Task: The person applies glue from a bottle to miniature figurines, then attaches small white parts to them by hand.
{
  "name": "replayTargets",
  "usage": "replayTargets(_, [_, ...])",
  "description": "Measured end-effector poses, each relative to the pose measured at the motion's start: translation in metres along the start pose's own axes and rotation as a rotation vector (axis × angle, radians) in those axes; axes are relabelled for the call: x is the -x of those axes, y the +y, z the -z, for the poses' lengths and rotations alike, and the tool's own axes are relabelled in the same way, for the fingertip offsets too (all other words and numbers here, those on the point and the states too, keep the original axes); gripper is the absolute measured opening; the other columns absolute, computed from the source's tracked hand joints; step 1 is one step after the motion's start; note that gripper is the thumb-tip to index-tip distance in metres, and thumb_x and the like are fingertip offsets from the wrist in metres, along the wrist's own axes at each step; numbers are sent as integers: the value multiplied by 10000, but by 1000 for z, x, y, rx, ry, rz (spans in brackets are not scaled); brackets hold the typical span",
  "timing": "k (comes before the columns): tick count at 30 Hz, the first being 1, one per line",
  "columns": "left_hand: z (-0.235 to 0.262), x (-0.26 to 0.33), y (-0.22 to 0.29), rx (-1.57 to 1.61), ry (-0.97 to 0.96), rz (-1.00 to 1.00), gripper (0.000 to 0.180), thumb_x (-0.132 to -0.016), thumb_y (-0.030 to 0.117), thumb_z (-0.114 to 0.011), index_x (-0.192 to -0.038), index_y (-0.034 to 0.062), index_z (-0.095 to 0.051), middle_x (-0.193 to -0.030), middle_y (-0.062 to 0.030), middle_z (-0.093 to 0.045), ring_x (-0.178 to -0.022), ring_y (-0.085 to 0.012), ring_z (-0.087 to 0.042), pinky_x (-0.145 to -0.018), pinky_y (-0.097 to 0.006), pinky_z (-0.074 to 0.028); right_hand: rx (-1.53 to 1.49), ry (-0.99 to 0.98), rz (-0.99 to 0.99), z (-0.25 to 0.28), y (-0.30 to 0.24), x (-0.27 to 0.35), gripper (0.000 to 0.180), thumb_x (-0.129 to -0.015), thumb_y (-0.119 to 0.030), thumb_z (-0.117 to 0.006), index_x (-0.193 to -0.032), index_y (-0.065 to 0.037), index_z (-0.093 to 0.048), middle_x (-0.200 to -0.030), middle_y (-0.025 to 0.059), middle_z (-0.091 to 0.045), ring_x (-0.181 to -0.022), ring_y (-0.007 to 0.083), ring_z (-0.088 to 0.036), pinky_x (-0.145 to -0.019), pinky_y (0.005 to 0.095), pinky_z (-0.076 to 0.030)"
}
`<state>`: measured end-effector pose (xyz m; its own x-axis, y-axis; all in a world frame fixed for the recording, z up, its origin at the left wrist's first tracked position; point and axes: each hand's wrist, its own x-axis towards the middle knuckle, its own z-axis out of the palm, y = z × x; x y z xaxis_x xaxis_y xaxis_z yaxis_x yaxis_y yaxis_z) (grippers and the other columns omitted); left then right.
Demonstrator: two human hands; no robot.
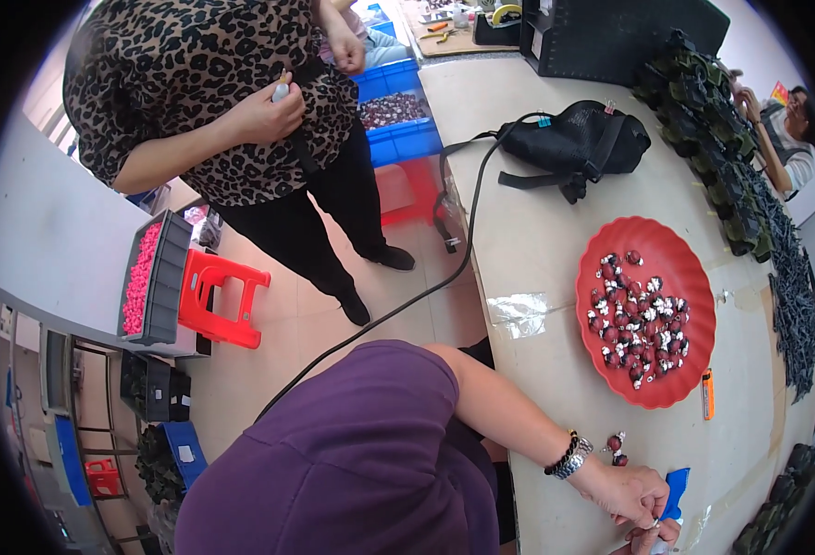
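In the head view the person in a purple top leans over a pale worktable (pixel 537 250) that runs from near to far on the right. The left hand (pixel 631 492), with a beaded bracelet and a metal watch at its wrist, rests at the table's near edge, its fingers curled down and pinched together on something too small to make out. Just beside it on the right stands a blue flat piece (pixel 676 490), touching or almost touching those fingertips. The right hand (pixel 655 538) shows only partly at the bottom rim, right below the left one; whether its fingers are clenched or loose cannot be told.

A few small dark red and white parts (pixel 616 442) lie on the table just beside the watch. Farther off sits a red round tray (pixel 646 310) holding many more of the same parts. An orange lighter (pixel 707 393) lies near the tray's near right rim. At the far end a black bag (pixel 579 139) rests with a black cable (pixel 407 301) trailing off the left edge. On the left a standing person in a leopard-print top (pixel 195 83) holds a small white item, near a red stool (pixel 218 296)
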<state>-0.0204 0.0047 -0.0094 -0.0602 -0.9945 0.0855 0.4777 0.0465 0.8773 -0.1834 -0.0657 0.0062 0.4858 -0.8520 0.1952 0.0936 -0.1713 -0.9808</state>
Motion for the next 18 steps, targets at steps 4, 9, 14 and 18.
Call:
replayTargets(4, [-9,-3,-3,19,-85,-32,242,-901,190,-615,-1023,-7,-544,-779,-57,-616,-601,-84,-570,-511,-240,-463,140,55,68,11,-4,10,255,-805,-132,-701,-942,29,-557,-824,141,-586,-703,224,-572,-652,327,-493])
replayTargets(9, [12,1,10,263,-60,151,233,-958,244,-568,-1070,40,-578,-828,2,-582,-668,-44,-516,-572,-205,-432,90,102,-24,-18,-7,1,176,-768,-27,-638,-941,-40,-606,-848,14,-552,-671,88,-501,-567,209,-389])
replayTargets(14, [16,1,18,341,-11,307,237,-971,192,-536,-1156,46,-561,-899,-10,-579,-708,-66,-510,-632,-216,-423,34,83,-92,-24,-11,-6,179,-767,39,-627,-944,10,-633,-848,21,-566,-681,88,-552,-605,197,-424])
replayTargets(18, [12,-7,9,358,-56,340,255,-971,245,-547,-1151,66,-567,-946,-15,-602,-688,-73,-500,-608,-211,-402,9,117,-152,-15,-17,-4,158,-785,57,-621,-939,22,-639,-866,21,-584,-725,91,-589,-650,206,-441])
